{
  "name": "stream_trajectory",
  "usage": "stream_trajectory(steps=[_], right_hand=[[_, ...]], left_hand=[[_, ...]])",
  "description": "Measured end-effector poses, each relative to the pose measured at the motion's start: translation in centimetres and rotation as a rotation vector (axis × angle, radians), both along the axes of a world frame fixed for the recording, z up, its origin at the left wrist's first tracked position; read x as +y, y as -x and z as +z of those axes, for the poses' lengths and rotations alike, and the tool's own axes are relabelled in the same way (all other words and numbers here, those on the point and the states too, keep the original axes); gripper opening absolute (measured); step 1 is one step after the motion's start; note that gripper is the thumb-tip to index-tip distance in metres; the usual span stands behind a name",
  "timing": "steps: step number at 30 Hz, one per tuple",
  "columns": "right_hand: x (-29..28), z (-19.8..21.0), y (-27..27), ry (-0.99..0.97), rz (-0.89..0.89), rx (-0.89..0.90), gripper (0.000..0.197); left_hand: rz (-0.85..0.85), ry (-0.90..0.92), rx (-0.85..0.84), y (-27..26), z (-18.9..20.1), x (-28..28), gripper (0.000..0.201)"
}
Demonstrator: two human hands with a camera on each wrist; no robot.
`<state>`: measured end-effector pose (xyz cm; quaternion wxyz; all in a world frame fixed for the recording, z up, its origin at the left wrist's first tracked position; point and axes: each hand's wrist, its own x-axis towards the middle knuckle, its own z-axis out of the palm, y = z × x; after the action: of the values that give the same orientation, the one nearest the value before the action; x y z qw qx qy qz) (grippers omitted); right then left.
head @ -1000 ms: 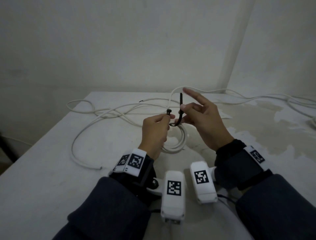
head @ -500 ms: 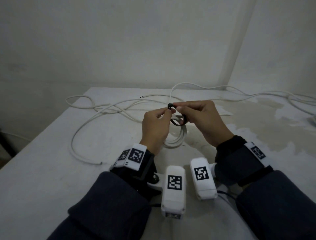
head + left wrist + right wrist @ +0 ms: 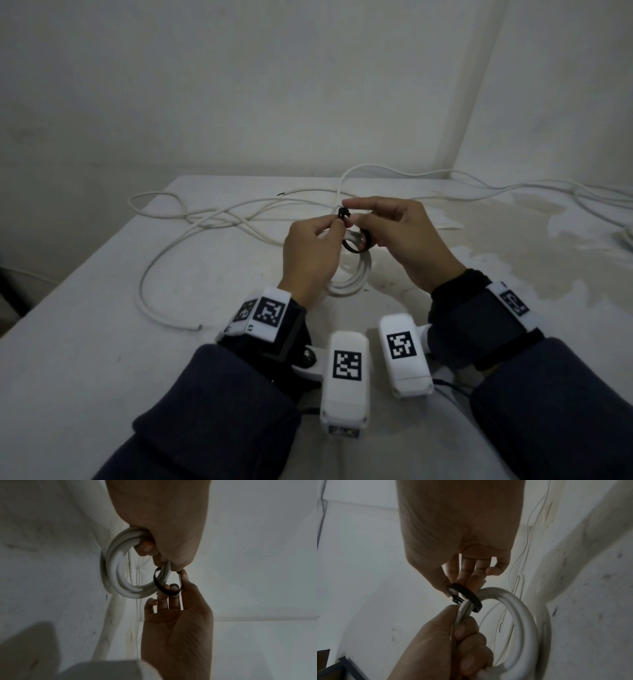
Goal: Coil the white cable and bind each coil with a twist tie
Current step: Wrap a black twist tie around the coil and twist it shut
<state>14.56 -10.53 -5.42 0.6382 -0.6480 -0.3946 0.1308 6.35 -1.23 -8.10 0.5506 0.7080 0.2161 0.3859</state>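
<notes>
A small coil of white cable hangs from my left hand, whose curled fingers grip its turns. A black tie loops round the coil's upper strands. The thumb and forefinger of my left hand hold the tie's head. My right hand pinches the tie's other end right at that head, its other fingers resting inside the black loop. Both hands are raised above the white table.
Loose white cable sprawls over the table's far left, its cut end lying near the left edge. More cable runs off to the right along the wall. Stains mark the table on the right.
A second ago the tie's tail stood upright with my right forefinger stretched out. The tail is now bent into a loop round the coil, and my right fingers pinch it at the head.
</notes>
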Motion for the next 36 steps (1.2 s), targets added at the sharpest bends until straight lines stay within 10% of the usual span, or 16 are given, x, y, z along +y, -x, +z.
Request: stream_trajectory(steps=[36], right_hand=[[-0.27, 0.23, -0.16, -0.020, 0.019, 0.019, 0.014]], left_hand=[[-0.077, -0.193, 0.046, -0.03, -0.11, 0.29, 0.027]])
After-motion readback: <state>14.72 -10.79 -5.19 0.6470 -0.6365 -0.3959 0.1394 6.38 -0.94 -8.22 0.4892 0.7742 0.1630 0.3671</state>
